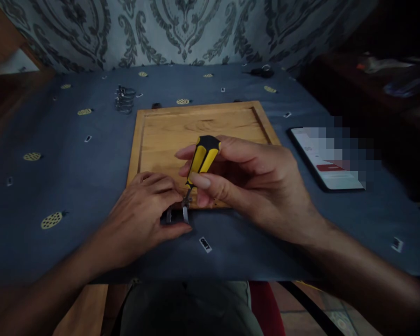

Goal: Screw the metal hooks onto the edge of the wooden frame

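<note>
My right hand (262, 177) grips a short screwdriver (203, 158) with a yellow and black handle. Its shaft points down, with the tip at a small metal bracket (185, 212) on the near edge of a framed wooden panel (199, 123). Curled around that bracket from the left is my left hand (145, 214), its thumb below and its fingers over the panel's edge. Part of the bracket is hidden by these fingers, and the exact contact of the screwdriver tip is too small to make out.
A dark blue cloth with pineapple prints (73, 186) covers the table. Several metal pieces (125, 99) lie at the back left, a dark object (261, 72) at the back right. A phone (322, 163) rests right of the panel. A patterned curtain (185, 28) hangs behind.
</note>
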The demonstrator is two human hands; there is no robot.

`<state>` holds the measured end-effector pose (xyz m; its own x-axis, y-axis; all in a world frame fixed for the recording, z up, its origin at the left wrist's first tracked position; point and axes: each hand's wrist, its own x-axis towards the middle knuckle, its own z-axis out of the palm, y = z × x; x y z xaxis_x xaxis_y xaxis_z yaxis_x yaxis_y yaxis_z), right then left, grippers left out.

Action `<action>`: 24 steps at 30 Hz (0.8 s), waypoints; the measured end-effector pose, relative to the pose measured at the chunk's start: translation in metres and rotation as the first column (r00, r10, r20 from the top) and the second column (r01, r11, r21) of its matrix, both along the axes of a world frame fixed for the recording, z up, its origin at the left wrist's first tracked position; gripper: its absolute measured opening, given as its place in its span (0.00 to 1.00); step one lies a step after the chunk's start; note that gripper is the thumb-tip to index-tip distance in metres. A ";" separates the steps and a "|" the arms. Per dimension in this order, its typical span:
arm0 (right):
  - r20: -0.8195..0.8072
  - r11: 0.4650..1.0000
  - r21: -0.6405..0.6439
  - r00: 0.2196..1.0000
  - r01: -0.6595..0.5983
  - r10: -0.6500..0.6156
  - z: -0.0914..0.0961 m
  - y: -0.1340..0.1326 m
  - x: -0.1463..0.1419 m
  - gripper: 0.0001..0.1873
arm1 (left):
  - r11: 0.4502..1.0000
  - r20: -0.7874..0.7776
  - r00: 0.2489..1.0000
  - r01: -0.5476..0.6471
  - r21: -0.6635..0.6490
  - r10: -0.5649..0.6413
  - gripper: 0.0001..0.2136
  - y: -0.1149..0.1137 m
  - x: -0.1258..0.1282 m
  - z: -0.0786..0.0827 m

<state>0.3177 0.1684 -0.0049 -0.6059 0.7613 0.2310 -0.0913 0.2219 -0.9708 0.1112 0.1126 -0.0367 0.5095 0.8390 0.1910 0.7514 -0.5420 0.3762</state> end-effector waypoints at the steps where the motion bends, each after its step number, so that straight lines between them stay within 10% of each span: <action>1: -0.005 1.000 -0.011 1.000 0.006 -0.006 -0.001 0.000 0.000 0.03 | 1.000 0.006 1.000 0.001 -0.001 -0.001 0.10 0.000 0.000 0.000; 24: -0.031 0.997 0.056 0.998 0.055 -0.053 -0.006 0.003 -0.003 0.16 | 1.000 -0.020 1.000 0.003 0.012 -0.003 0.11 0.001 0.002 0.003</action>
